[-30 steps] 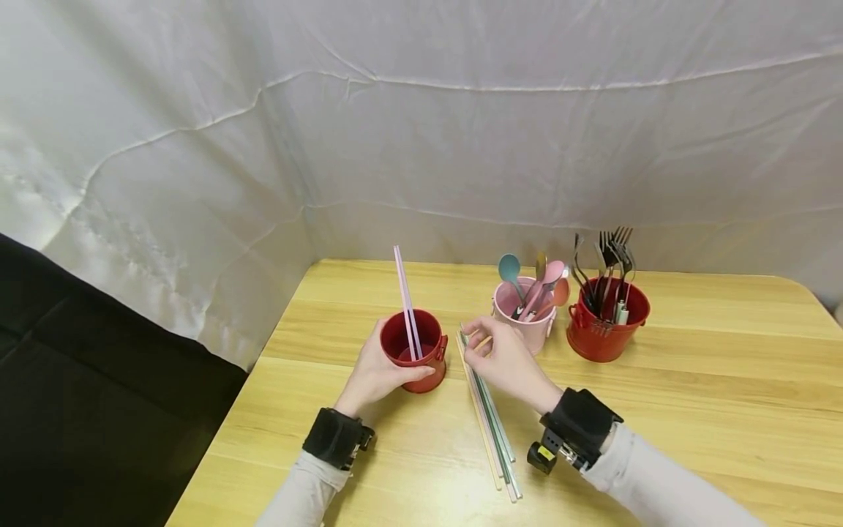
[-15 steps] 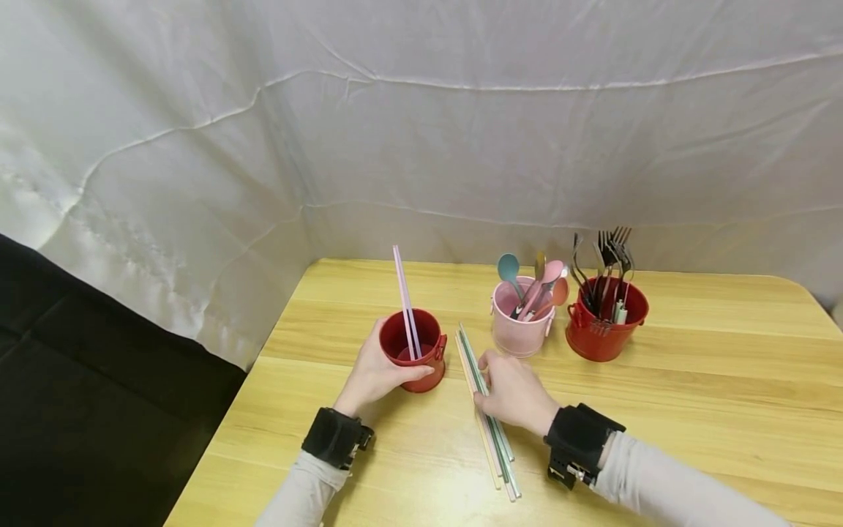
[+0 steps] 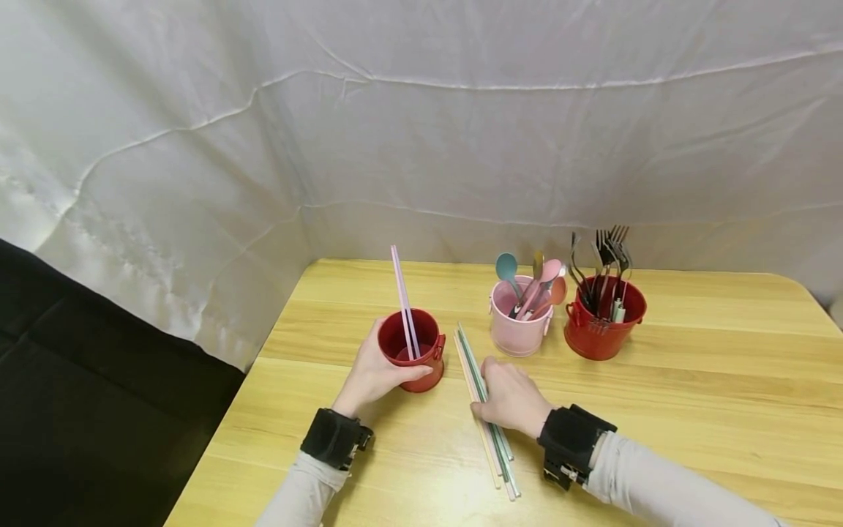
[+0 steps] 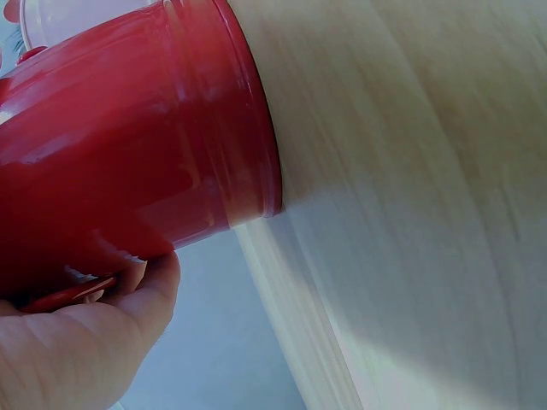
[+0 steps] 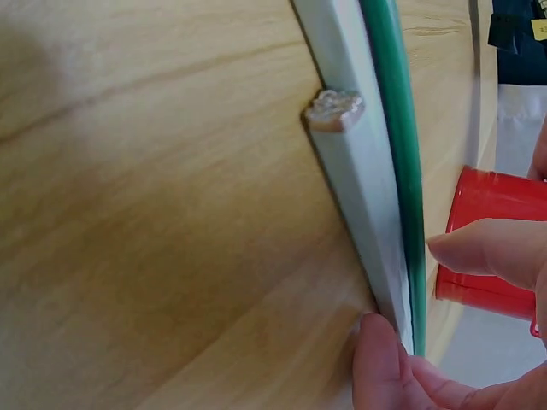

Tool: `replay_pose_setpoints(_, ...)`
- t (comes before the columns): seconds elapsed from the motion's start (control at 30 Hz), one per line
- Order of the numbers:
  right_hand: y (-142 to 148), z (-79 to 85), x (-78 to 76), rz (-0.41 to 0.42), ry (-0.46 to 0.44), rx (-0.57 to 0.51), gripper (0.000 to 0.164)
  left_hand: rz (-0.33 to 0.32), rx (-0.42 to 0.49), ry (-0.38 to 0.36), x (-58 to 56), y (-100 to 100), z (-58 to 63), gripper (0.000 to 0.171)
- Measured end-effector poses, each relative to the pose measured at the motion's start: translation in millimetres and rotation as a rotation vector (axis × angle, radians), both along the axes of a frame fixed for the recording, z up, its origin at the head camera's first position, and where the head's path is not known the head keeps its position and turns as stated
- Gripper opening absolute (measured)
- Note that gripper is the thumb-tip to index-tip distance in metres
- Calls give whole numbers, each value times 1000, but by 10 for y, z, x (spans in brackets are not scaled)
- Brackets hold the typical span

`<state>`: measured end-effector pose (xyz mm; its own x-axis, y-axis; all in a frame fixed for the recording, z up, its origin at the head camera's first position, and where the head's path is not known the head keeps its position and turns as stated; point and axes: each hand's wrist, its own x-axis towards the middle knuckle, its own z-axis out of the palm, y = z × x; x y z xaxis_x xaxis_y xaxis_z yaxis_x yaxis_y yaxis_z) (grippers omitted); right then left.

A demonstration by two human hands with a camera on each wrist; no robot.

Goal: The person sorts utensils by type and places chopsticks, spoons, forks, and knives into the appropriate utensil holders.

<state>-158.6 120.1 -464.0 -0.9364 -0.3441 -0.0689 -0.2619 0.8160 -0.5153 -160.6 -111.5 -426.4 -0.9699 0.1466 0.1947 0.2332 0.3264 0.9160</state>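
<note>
My left hand (image 3: pixel 372 377) grips a small red bucket (image 3: pixel 431 378) from its left side, thumb along the front. Two lilac chopsticks (image 3: pixel 404 300) lean inside it. To the right of the bucket, several loose chopsticks (image 3: pixel 503 467) lie in a narrow bundle on the table. My right hand (image 3: pixel 512 399) is down on this bundle, fingers curled over its middle. The right wrist view shows a pale chopstick (image 5: pixel 355 166) beside a green chopstick (image 5: pixel 400 128); fingertips (image 5: pixel 376 350) are at the pale one's edge, the thumb at the green one's.
A pink bucket (image 3: pixel 516 338) of spoons (image 3: pixel 507 268) stands behind my right hand. Right of it is another red bucket (image 3: pixel 599 340) holding forks (image 3: pixel 615 252). The wooden table (image 3: pixel 724 380) ends at a pale curtain (image 3: pixel 527 161) behind and dark cloth at left.
My right hand has come down from the far ends of the loose chopsticks to their middle, closer to me. My left hand and its bucket stay in place.
</note>
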Motion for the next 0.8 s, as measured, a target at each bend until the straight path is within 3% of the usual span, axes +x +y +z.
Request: replay_pose_setpoints(0.8, 98, 85, -113, -6, -175, 75, 28, -4, 11, -1, -15, -12, -40, 86)
